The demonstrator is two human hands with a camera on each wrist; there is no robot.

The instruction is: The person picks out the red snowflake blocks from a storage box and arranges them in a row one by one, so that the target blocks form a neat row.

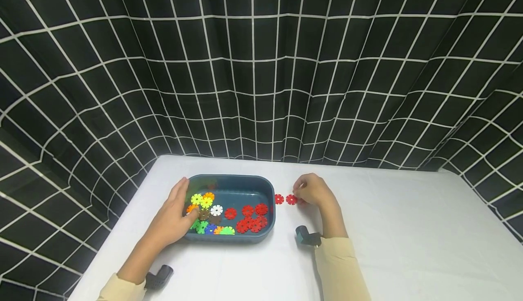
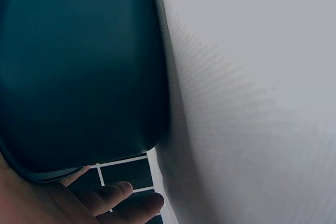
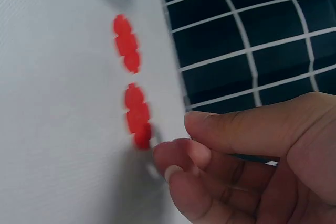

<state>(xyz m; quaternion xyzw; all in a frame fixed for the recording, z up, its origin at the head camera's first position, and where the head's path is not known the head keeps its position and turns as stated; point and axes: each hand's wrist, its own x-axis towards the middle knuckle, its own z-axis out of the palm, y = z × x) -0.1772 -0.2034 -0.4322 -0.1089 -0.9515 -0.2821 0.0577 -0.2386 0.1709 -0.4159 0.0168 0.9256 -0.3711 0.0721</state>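
Well, the teal bin (image 1: 245, 185) holds red discs (image 1: 254, 224) at right and multicoloured discs (image 1: 210, 218) at left, where the left hand (image 1: 173, 214) rests, fingers straight. Two loose discs (image 1: 289, 197), flat, red, notched, lie on the table (image 1: 408, 228) beside the right hand (image 1: 313, 189); whether its curled fingers pinch anything, I cannot tell.

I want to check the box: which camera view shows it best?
The head view: it shows almost the whole box and the pieces inside. The left wrist view shows mainly its outside, close up; the right wrist view, only a bit at the top edge.
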